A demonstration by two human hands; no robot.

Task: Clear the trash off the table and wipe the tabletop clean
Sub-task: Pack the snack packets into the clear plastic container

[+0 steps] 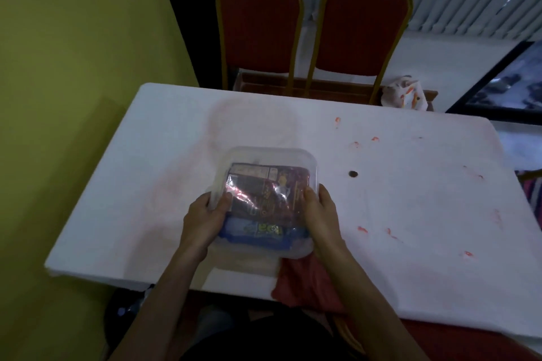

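The white bench (410, 199) is rectangular with rounded corners. A clear plastic container (264, 155) holding colourful wrappers (264, 193) sits near the near edge, left of the middle. A red cloth (305, 281) lies at the near edge, just beside the container's right near corner and partly overhanging. Small red stains (362, 229) are scattered over the right half, a faint pink smear (223, 114) marks the far left part, and a small dark hole (353, 174) shows near the middle
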